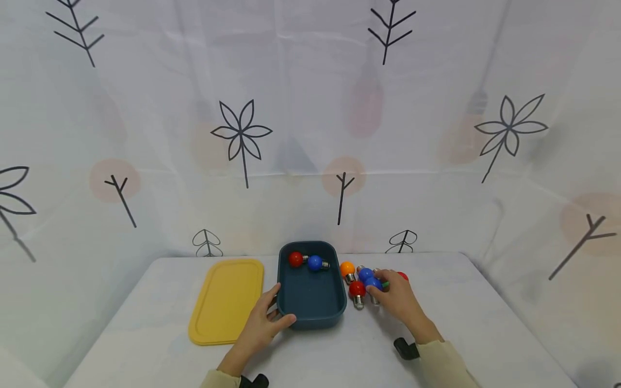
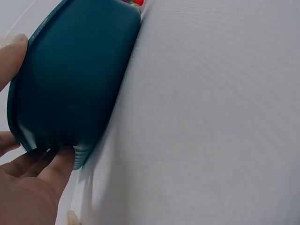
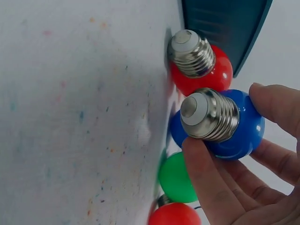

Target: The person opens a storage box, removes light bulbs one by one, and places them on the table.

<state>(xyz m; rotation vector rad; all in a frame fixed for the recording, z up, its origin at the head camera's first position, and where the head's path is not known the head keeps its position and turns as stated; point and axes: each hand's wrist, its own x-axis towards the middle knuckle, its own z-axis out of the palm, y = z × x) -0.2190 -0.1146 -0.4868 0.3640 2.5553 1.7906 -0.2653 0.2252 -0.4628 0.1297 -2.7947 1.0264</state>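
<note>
My left hand [image 1: 259, 326] holds the dark teal box [image 1: 310, 323] at its near left corner, thumb at the front rim and fingers against the left wall. Inside the box lie a red light bulb [image 1: 295, 259] and a blue one beside it. To the right of the box, my right hand [image 1: 400, 299] pinches a blue light bulb [image 3: 251, 124] by its globe, its metal screw base bare. Around that hand lie a red bulb [image 1: 357, 289], an orange bulb [image 1: 347, 268], another blue bulb [image 1: 365, 274] and a green bulb [image 3: 176, 178], partly hidden by fingers.
A yellow lid [image 1: 228, 302] lies flat on the white-covered table [image 1: 339, 361] left of the box. Another red bulb [image 1: 403, 276] shows behind the right hand. A patterned cloth [image 1: 301, 134] hangs at the table's back edge.
</note>
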